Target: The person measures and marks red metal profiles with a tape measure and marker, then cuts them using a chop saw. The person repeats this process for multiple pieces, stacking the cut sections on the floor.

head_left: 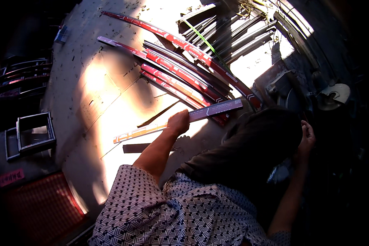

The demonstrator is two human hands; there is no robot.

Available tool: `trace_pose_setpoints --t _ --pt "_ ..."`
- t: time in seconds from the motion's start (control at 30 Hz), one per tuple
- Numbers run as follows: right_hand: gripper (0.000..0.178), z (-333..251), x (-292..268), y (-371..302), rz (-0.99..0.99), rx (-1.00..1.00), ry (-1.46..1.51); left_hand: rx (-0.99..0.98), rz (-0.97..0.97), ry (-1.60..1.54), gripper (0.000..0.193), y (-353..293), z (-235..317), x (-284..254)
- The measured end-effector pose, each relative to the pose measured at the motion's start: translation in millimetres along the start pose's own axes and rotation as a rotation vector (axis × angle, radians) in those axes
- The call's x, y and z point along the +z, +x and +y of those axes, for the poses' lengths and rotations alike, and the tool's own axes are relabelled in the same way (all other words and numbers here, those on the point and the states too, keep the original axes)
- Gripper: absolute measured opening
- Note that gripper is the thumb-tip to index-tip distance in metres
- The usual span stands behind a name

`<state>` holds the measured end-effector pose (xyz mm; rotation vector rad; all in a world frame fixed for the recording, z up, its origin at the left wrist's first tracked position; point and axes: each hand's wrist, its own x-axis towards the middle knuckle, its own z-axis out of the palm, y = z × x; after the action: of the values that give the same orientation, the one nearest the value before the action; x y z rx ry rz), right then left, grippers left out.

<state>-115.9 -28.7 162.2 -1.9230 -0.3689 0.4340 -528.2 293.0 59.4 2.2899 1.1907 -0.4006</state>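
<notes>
My left hand [179, 122] is closed around the middle of a long, straight profile bar [217, 109] covered in printed film. The film looks purple towards the bar's right end and orange towards its left end. Beyond it lies a fanned pile of similar red-filmed bars [168, 64] on the floor, one long bar [151, 28] crossing over the others at the far side. My right hand [307, 137] is beside my bent right leg, in shadow. Its fingers are loosely curled and a little apart, with nothing visible in them. Part of that hand is too dark to make out.
A stack of dark and grey bars [233, 37] lies at the far right, near a dark machine with a round disc [293, 100]. Small rectangular frames [36, 131] stand at the left, above a red ribbed panel [45, 205]. A short dark strip [136, 148] lies near my left forearm.
</notes>
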Motion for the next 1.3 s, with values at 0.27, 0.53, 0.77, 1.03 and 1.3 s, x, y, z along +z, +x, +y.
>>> trace_pose_setpoints --t 0.27,0.53,0.77,1.03,1.3 --pt "0.032 -170.7 50.7 1.3 -0.140 -0.329 -0.371 0.210 0.211 -0.036 0.016 12.1 36.6 -14.3" --pt "0.039 -204.3 113.3 -13.2 -0.517 -0.927 -0.863 0.304 0.264 -0.062 0.020 7.1 67.0 -25.5" --pt "0.058 -196.1 132.8 -17.6 -0.664 -0.968 -1.064 0.337 0.260 -0.136 0.026 3.4 91.0 -46.5" --pt "0.062 -208.2 137.7 -14.7 -0.724 -0.908 -1.164 0.400 0.317 -0.188 0.033 -2.8 116.4 -75.5" --pt "0.040 -207.6 139.2 -12.7 -0.660 -0.951 -1.271 0.472 0.317 -0.124 0.036 1.4 117.0 -85.4"
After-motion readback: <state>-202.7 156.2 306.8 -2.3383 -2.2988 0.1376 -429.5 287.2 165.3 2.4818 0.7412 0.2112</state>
